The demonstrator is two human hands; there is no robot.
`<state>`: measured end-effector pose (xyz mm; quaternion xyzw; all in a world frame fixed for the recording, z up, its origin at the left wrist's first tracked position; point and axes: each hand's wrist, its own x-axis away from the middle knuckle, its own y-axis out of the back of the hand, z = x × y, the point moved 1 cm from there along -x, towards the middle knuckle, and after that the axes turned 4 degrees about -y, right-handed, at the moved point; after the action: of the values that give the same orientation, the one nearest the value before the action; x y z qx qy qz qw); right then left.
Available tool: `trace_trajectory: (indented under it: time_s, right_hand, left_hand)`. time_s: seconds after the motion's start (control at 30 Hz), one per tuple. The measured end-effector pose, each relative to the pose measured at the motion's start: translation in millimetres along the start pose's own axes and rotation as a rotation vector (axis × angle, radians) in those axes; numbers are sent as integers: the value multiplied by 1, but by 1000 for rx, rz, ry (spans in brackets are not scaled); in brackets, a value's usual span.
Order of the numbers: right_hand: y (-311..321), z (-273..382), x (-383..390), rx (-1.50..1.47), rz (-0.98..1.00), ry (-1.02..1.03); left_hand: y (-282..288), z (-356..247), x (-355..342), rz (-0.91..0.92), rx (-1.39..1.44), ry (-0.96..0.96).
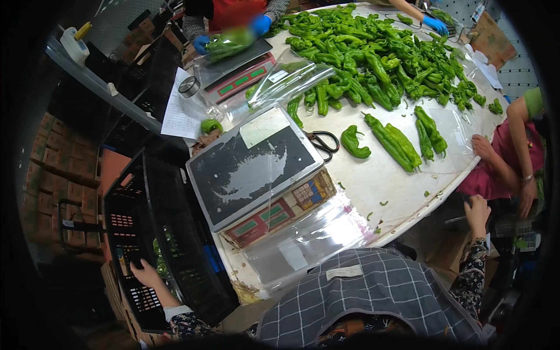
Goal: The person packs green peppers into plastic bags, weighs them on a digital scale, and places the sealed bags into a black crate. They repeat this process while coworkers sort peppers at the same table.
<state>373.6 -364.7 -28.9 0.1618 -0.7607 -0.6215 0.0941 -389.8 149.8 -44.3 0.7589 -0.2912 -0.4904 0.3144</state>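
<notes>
My left hand (147, 274) is low at the left, inside a black plastic crate (185, 271), its fingers stretched apart near the slotted wall. Green produce (160, 256) shows partly in that crate. My right hand (478, 213) is beyond the table's edge at the right, its fingers curled beside a dark thing I cannot make out. Between my arms, clear plastic bags (303, 245) lie on the table in front of a weighing scale (256, 163). Black-handled scissors (324, 144) rest beside the scale. Several long green peppers (392, 140) lie singly to its right.
A large heap of green peppers (373, 58) covers the far part of the white table (361, 192). A co-worker with blue gloves (261, 24) handles a bag at a second scale (242, 81). Another person's bare hand (484, 147) is at the right edge. A glass jar (195, 96) stands left.
</notes>
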Motion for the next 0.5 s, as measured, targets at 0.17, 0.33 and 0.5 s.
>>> trace_trajectory:
  time_s: [0.17,0.33,0.5]
  right_hand:
    - [17,68,-16,-536,-257,255]
    - [40,172,22,-820,-38,667]
    - [31,211,59,-826,80,912]
  left_hand:
    - [78,-223,57,170,791,-359]
    - [93,-321,165,613,455,-866]
    - [39,-311,234,816,323,-864]
